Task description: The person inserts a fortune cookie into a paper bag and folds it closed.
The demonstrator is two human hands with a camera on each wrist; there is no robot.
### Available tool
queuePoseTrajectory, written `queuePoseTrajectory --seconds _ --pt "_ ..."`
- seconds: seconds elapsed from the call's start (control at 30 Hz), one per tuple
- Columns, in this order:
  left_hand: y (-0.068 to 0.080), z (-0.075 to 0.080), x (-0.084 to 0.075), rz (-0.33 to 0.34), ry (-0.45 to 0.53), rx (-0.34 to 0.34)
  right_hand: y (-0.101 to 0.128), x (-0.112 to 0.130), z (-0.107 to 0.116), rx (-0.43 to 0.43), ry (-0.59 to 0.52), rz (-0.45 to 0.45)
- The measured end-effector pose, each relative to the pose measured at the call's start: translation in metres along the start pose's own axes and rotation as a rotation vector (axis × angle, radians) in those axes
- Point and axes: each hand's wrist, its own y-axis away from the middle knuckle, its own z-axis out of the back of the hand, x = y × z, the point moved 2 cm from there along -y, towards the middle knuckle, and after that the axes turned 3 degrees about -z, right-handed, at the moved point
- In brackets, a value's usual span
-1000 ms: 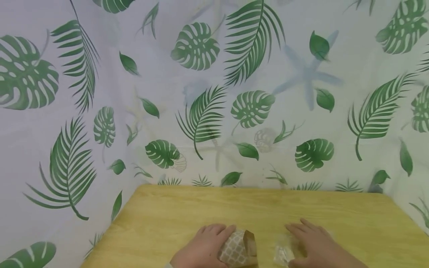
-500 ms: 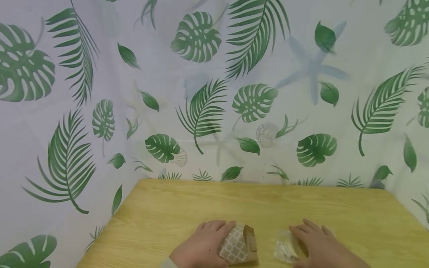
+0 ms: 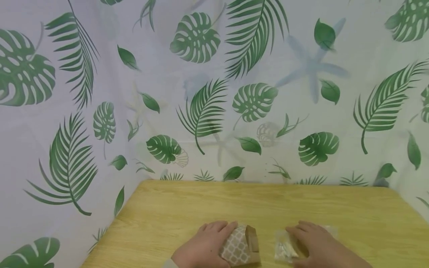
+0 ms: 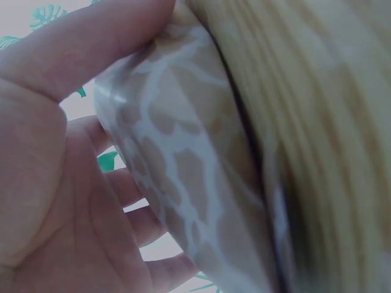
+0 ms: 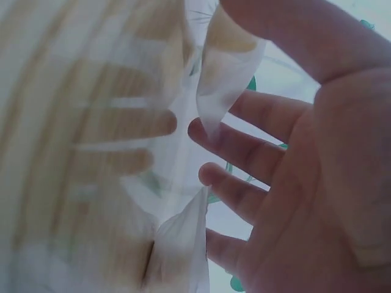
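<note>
At the bottom centre of the head view, a patterned paper bag (image 3: pixel 239 248) was seen lying on the wooden tabletop (image 3: pixel 234 203), its open brown mouth turned right. The left hand (image 3: pixel 204 247) was curled round its closed end, thumb and fingers gripping the sides. Just beside it, lower right, a clear plastic packet (image 3: pixel 285 248) lay flat under the right hand (image 3: pixel 316 243), whose fingers were spread over it. The packet lay directly opposite the bag's mouth, nearer the right hand.

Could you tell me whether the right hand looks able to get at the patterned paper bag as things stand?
Probably yes: the right hand lies on a clear plastic packet just beside the paper bag, with bare table between, though the left hand grips the bag's far side.
</note>
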Motion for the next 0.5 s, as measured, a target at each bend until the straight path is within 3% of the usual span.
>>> queuePoseTrajectory --seconds 0.37,0.5 --pt "0.001 0.0 -0.003 0.014 -0.016 0.0 0.0 0.018 -0.001 -0.016 -0.09 -0.014" --pt "0.0 0.0 -0.003 0.009 0.0 0.003 0.0 0.024 -0.002 -0.045 -0.082 0.044"
